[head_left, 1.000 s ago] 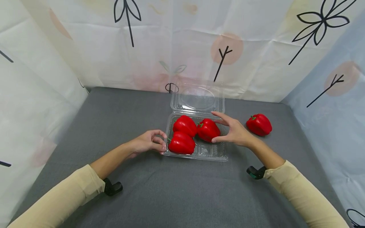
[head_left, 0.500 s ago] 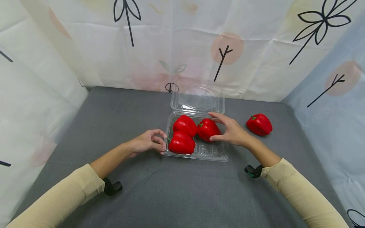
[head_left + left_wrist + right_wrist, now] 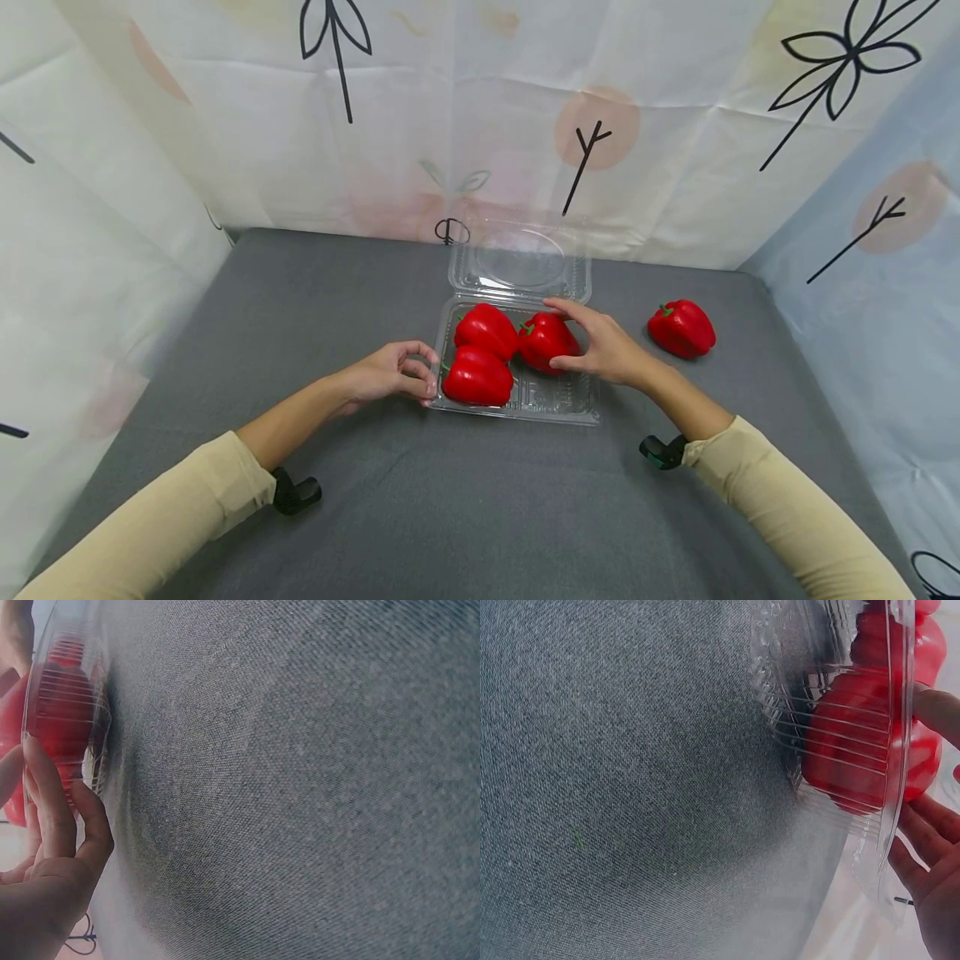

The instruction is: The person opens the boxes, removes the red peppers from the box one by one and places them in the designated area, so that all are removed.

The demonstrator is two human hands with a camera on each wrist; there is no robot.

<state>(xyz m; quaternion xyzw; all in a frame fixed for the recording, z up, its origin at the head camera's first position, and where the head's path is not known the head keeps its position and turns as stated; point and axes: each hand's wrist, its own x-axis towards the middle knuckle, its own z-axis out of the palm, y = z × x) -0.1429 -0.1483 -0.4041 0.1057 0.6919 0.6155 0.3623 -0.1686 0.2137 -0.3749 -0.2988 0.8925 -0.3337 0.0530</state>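
A clear plastic clamshell container (image 3: pixel 555 402) stands on the table with three red bell peppers in it. Two of them, a rear pepper (image 3: pixel 486 327) and a front pepper (image 3: pixel 478 379), fill its left side. My left hand (image 3: pixel 392 372) holds the container's left rim; in the left wrist view its fingertips (image 3: pixel 31 746) are at the rim. My right hand (image 3: pixel 611 350) grips the third bell pepper (image 3: pixel 542 343) at the right, thumb in front and fingers behind. The right wrist view shows this pepper (image 3: pixel 847 746) through the ribbed wall, inside the container.
The container's hinged lid (image 3: pixel 517 260) leans open toward the patterned cloth backdrop (image 3: pixel 510 150). Another red bell pepper (image 3: pixel 681 329) lies on the grey tablecloth (image 3: pixel 480 508), right of the container. Cloth walls border both sides.
My right hand has shifted slightly left, closing in on the right-hand pepper, which has moved barely, if at all. My left hand stays at the rim.
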